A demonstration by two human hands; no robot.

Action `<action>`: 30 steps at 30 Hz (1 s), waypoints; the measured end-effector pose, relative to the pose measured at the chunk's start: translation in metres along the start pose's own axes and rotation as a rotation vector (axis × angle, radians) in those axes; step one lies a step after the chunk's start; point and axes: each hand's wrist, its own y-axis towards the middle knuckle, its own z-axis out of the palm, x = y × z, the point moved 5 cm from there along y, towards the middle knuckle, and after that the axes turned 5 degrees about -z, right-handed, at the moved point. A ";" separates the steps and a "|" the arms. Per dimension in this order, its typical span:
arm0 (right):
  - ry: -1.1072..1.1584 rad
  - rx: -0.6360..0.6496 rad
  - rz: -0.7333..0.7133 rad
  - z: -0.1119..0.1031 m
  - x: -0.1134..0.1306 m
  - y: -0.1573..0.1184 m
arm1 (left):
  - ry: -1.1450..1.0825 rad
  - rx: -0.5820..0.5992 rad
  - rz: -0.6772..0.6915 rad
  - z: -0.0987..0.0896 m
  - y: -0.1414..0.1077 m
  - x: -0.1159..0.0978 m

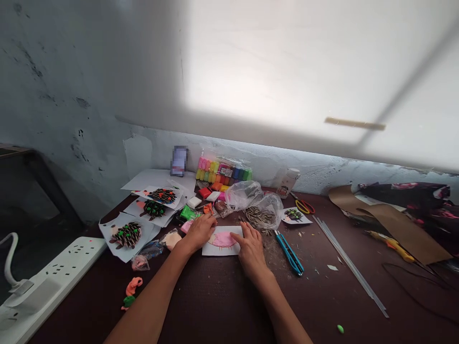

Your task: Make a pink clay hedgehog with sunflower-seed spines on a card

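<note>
A white card lies flat on the dark table with a flattened pink clay shape on it. My left hand rests at the card's upper left, fingers bent over its edge; whether they pinch anything is hard to see. On the card's right side lies my right hand, fingers spread, thumb touching the pink clay and nothing held. Beyond my hands, a clear plastic bag holds striped seeds. Packets of coloured clay, one of them green, sit behind my left hand.
Finished seed hedgehog cards lie at left, near a power strip. A blue cutter, scissors, clear glue sticks and a yellow glue gun are at right. A phone and bottle stand behind.
</note>
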 end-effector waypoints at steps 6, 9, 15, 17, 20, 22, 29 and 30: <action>-0.011 -0.005 0.010 0.001 0.000 0.000 | 0.006 0.016 -0.037 -0.002 0.004 0.000; -0.018 -0.041 0.020 -0.003 -0.001 0.000 | 0.037 -0.022 -0.020 -0.002 0.005 0.000; -0.020 -0.067 0.036 -0.006 -0.003 -0.001 | 0.178 -0.053 0.055 -0.001 0.009 -0.007; -0.019 -0.043 0.040 -0.004 -0.003 -0.001 | 0.215 -0.060 0.067 -0.002 0.011 -0.010; -0.021 -0.011 0.042 -0.003 -0.002 -0.001 | 0.228 -0.072 0.083 -0.004 0.013 -0.013; -0.024 0.001 0.040 -0.002 -0.001 -0.001 | 0.220 -0.070 0.088 -0.004 0.015 -0.013; -0.031 0.026 0.000 0.003 0.001 0.001 | 0.080 -0.046 0.121 -0.006 0.006 -0.013; -0.029 0.022 -0.007 0.003 0.001 0.001 | 0.043 -0.036 0.131 -0.007 0.003 -0.013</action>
